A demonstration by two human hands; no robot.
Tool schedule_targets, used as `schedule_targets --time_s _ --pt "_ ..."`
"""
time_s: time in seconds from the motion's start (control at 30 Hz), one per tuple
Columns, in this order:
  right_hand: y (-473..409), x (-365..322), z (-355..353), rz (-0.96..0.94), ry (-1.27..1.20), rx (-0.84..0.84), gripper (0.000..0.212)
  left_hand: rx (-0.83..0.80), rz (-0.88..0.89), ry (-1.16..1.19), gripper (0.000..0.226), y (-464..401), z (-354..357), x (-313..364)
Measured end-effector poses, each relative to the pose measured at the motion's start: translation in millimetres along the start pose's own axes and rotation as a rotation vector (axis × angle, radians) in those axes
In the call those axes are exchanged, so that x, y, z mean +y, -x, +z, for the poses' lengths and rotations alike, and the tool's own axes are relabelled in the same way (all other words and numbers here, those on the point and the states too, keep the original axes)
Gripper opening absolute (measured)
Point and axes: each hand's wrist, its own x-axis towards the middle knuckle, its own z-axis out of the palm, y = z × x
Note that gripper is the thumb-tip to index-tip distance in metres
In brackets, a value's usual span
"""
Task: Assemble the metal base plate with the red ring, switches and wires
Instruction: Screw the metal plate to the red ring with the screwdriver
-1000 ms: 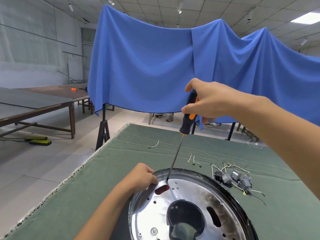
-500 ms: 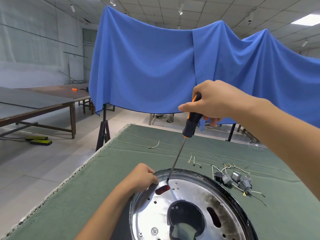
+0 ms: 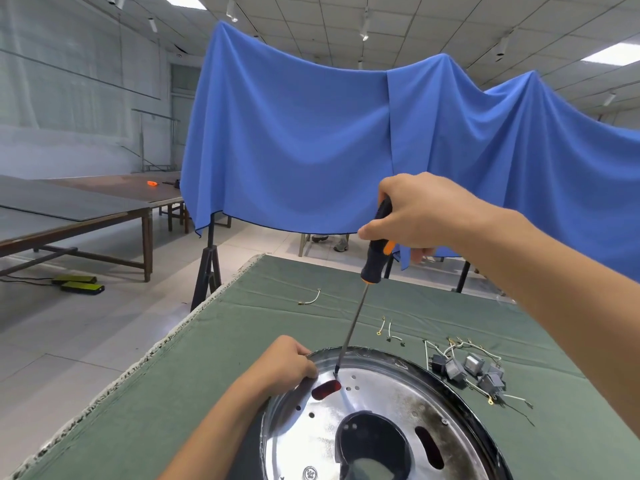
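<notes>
A round shiny metal base plate (image 3: 388, 403) lies on the green cloth at the bottom centre, with a dark hole in its middle. Red shows through two oval slots: the red ring (image 3: 325, 389) beneath the plate. My left hand (image 3: 282, 363) grips the plate's far-left rim. My right hand (image 3: 415, 213) holds the black and orange handle of a screwdriver (image 3: 375, 251). Its long shaft slants down, and the tip rests on the plate just above the left red slot. A pile of grey switches with wires (image 3: 467, 370) lies to the right of the plate.
Loose short wires (image 3: 389, 332) and a curved wire (image 3: 310, 298) lie on the green cloth (image 3: 194, 393) beyond the plate. The cloth's left edge drops to the floor. A blue sheet (image 3: 311, 143) hangs behind the table. Long tables (image 3: 76, 209) stand at far left.
My right hand has turned on the screwdriver handle, fingers shifting around it. The tip stays at the same spot on the plate and my left hand has not moved.
</notes>
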Motion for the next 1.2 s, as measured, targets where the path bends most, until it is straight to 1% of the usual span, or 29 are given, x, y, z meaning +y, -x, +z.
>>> schedule_targets --time_s 0.07,0.1,0.23,0.27,0.3,0.37,0.4,0.43,0.53,0.57,0.6,0.63,0.7,0.73,0.77,0.8,0.87,0.9,0.93,0.97,1.03,1.07,1.1,1.17,1.2 --pt "0.2 -2.3 -1.8 0.031 0.131 0.043 0.036 0.0 0.002 -0.008 0.021 0.0 -0.1 0.0" --pt "1.2 -3.4 -1.4 0.035 0.159 0.052 0.038 0.001 0.003 -0.011 0.02 -0.6 0.0 -0.4" --pt "0.9 -3.6 5.9 -0.01 0.196 0.07 0.032 0.003 0.013 0.005 0.021 -2.4 0.3 -2.4" --pt "0.6 -4.0 5.9 -0.018 0.181 0.084 0.034 0.007 0.016 0.005 0.022 -2.3 0.5 -2.2" --pt "0.3 -4.8 5.1 -0.016 0.176 0.111 0.039 0.01 0.017 0.007 0.023 -1.9 0.7 -2.0" --pt "0.5 -7.4 2.7 -0.011 0.248 0.181 0.05 0.013 0.02 0.006 0.028 -0.6 0.7 -0.7" --pt "0.9 -8.2 2.1 -0.005 0.273 0.192 0.052 0.013 0.02 -0.001 0.029 0.1 0.7 0.0" --pt "1.4 -9.0 1.2 0.004 0.268 0.17 0.05 0.013 0.017 -0.004 0.031 0.7 0.7 0.5" --pt "-0.9 -7.8 1.3 0.01 0.155 0.019 0.028 0.007 0.01 -0.009 0.031 1.4 0.5 1.3" --pt "-1.4 -7.0 1.3 0.008 0.103 -0.005 0.024 0.006 0.008 -0.006 0.03 1.3 0.4 1.4" --pt "-1.5 -6.1 0.5 0.001 0.061 -0.012 0.024 0.006 0.005 -0.001 0.03 1.3 0.4 1.6" --pt "-1.2 -5.8 -0.5 -0.01 0.055 0.004 0.029 0.007 0.002 0.003 0.03 1.4 0.6 1.7" --pt "-0.4 -6.2 -3.0 -0.024 0.156 0.076 0.044 0.008 0.0 0.003 0.028 1.5 0.7 2.0" --pt "0.0 -6.2 -3.7 -0.014 0.195 0.089 0.047 0.007 -0.001 0.002 0.026 1.7 0.6 2.1" --pt "0.6 -6.6 -4.3 -0.002 0.208 0.075 0.046 0.007 -0.001 0.003 0.024 1.9 0.6 2.1" --pt "0.4 -6.9 -3.6 0.006 0.202 0.042 0.039 0.007 0.0 0.007 0.024 2.2 0.4 1.9" --pt "0.0 -7.3 -0.9 -0.003 0.152 -0.006 0.024 0.009 -0.001 0.009 0.025 2.2 0.1 1.5" --pt "-0.1 -7.1 -0.2 -0.013 0.11 -0.015 0.022 0.011 0.0 0.008 0.026 2.3 0.1 1.4" --pt "0.3 -6.8 -0.4 -0.02 0.079 -0.013 0.022 0.013 0.0 0.007 0.026 2.5 0.3 1.4" --pt "1.2 -7.1 -1.1 -0.025 0.086 0.008 0.028 0.012 0.0 0.007 0.024 2.6 0.5 1.4" --pt "2.3 -7.6 -3.6 -0.009 0.195 0.072 0.043 0.012 0.0 0.009 0.021 2.7 0.2 1.5" --pt "2.8 -7.0 -4.5 0.01 0.215 0.071 0.045 0.012 0.0 0.008 0.02 2.7 0.1 1.6" --pt "3.2 -6.6 -5.2 0.026 0.195 0.032 0.042 0.012 -0.001 0.009 0.02 2.5 0.2 1.6" --pt "2.6 -4.9 -5.8 0.043 0.081 -0.075 0.025 0.012 -0.004 0.015 0.021 2.1 0.3 1.0" --pt "2.7 -3.3 -7.0 0.044 0.02 -0.103 0.022 0.011 -0.005 0.016 0.022 2.2 0.5 0.9"
